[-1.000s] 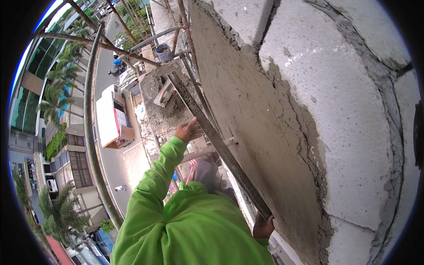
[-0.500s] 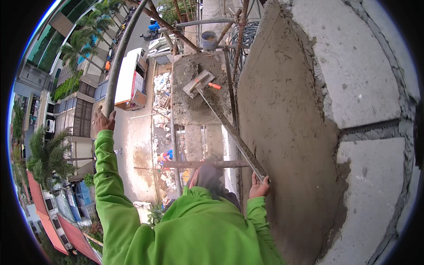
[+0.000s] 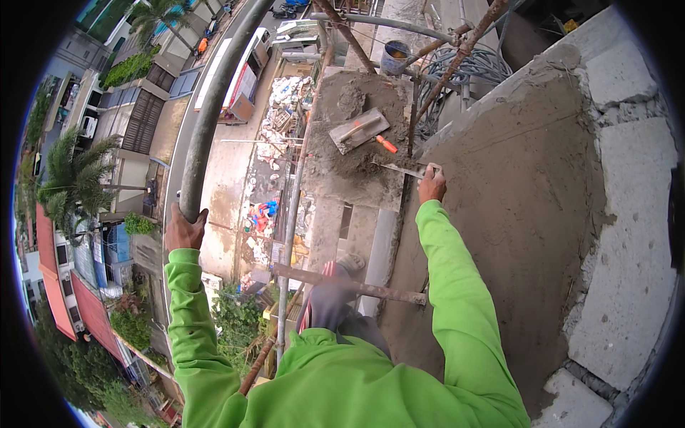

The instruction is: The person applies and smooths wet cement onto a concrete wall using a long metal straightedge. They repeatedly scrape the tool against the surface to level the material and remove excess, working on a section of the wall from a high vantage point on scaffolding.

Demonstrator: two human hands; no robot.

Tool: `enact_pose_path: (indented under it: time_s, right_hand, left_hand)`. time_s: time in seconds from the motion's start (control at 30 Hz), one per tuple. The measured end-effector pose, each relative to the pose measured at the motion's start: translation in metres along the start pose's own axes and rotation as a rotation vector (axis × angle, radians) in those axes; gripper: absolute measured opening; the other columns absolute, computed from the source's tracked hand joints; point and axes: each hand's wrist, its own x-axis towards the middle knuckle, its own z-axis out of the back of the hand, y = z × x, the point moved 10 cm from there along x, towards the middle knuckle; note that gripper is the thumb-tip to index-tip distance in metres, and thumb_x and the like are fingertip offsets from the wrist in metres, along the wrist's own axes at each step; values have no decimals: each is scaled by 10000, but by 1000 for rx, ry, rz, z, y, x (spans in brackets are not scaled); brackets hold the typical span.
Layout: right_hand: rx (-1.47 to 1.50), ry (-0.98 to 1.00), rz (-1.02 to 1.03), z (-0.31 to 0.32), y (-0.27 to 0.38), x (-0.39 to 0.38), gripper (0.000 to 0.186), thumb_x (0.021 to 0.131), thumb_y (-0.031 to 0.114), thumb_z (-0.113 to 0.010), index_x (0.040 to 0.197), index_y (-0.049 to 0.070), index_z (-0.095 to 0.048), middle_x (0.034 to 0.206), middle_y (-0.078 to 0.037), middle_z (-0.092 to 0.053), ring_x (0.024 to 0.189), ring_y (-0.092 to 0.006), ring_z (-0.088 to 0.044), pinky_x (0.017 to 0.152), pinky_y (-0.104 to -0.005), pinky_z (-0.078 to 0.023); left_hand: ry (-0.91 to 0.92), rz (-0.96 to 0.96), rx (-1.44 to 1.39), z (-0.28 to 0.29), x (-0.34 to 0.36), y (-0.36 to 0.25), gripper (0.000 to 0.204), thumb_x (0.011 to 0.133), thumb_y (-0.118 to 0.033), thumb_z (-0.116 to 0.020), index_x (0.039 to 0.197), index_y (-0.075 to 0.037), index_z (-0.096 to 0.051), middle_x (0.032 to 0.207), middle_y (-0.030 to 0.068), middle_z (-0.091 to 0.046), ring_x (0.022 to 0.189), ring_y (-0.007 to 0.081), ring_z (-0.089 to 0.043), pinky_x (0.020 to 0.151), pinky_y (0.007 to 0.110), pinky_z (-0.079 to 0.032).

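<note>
My left hand is closed around an upright grey scaffold pipe at the left. In my right hand is a long mortar-smeared straightedge, seen foreshortened, pointing left toward the mortar platform. My right arm reaches forward beside the wall of wet grey plaster. Ahead, a flat rectangular plastering trowel lies on the mortar heap. An orange handle sticks out beside it; the rest of that tool is hidden.
A rusty crossbar spans in front of my body. A bucket and coiled grey hoses sit beyond the mortar, among scaffold poles. Rough concrete blocks border the plaster. Far below at left lie a street and debris.
My right hand has moved forward with the straightedge, from low on the plaster to beside the mortar platform. My left hand has closed around the pipe. The view has shifted and turned.
</note>
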Motion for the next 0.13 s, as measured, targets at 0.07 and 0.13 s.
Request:
enact_pose_path:
  time_s: [0.07, 0.13]
  right_hand:
    - [14, 108, -3, -29, 43, 4, 267, 806, 244, -434, 975, 50, -506, 899, -175, -568, 776, -329, -557, 717, -388, -422]
    - [195, 188, 57, -50, 63, 17, 286, 812, 240, -429, 1018, 52, -492, 858, -145, -570, 601, -225, -606, 485, -259, -492]
  left_hand:
    - [-3, 24, 17, 2, -2, 5, 525, 652, -388, -629, 973, -52, -385, 766, 227, -570, 732, 397, -546, 626, 456, -417]
    - [5, 69, 16, 7, -3, 3, 511, 654, -381, -629, 970, -57, -392, 776, 220, -575, 745, 388, -552, 632, 448, -423]
